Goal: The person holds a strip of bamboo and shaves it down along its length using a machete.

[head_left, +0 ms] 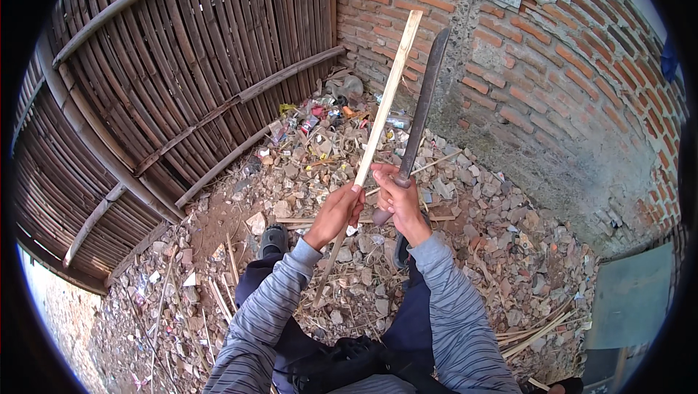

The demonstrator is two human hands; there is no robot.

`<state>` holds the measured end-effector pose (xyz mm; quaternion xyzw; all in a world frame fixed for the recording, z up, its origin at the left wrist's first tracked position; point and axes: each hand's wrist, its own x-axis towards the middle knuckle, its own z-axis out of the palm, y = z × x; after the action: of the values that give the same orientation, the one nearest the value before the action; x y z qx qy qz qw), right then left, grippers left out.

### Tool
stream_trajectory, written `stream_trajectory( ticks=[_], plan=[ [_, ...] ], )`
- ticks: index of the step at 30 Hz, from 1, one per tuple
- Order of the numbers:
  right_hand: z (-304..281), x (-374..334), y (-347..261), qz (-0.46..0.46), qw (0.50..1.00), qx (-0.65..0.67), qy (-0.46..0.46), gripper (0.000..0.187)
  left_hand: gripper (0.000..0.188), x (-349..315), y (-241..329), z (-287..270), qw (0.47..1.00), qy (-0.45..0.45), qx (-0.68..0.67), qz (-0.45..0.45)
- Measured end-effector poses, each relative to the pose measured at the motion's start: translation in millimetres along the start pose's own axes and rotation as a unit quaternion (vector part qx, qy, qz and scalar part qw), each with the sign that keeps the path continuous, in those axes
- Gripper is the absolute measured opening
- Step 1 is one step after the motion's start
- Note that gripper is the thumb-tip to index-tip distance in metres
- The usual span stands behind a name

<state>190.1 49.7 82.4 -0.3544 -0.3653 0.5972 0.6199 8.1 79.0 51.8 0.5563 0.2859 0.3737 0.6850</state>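
Over rubble ground [502,248], short of its far corner, a wooden strip [389,97] is gripped by the left hand [334,214], its long axis nearly parallel to the machete [422,103] held rightward by the right hand [401,201].

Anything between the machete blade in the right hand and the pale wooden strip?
Nothing visible along the machete blade: brick wall shows through the gap to the wooden strip. Lower down, the right hand sits close to the strip.
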Motion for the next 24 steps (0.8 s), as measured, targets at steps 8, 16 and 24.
stream_trajectory(
  ticks=[8, 16, 24],
  plan=[
    [-3, 7, 8, -0.003, 0.997, -0.053, 0.054, 0.022, 0.035, -21, 1, 8, 0.986, 0.023, 0.162, 0.040],
    [-3, 19, 22, -0.021, 0.989, -0.062, 0.131, 0.015, 0.054, -12, -29, -20, 0.955, 0.146, 0.252, 0.056],
    [-32, 30, 24, -0.253, 0.888, -0.335, 0.185, 0.012, 0.058, -18, -25, -36, 0.935, 0.170, 0.311, 0.003]
  ],
)
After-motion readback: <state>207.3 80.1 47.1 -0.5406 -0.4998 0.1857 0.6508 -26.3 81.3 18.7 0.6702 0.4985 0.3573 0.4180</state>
